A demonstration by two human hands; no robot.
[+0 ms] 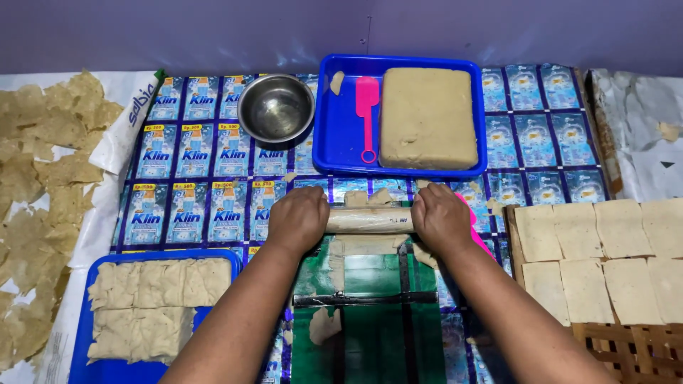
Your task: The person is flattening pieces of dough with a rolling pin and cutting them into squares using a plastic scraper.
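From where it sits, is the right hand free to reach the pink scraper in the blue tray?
Probably yes. The right hand grips one end of the rolling pin, just below the blue tray. The pink scraper lies bare in it, nothing covering it; the hand must let go first.

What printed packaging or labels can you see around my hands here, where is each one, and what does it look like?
Sachet sheet: spread as a mat over the work surface; rows of joined rectangular packets, blue and white with yellow corner tags.
White wrapper: far left edge of the mat, a long crumpled bag with dark lettering and a green tip.
Roller label: on the cylinder between left hand and right hand; pale wrap with a small dark mark.
No screens or signs.
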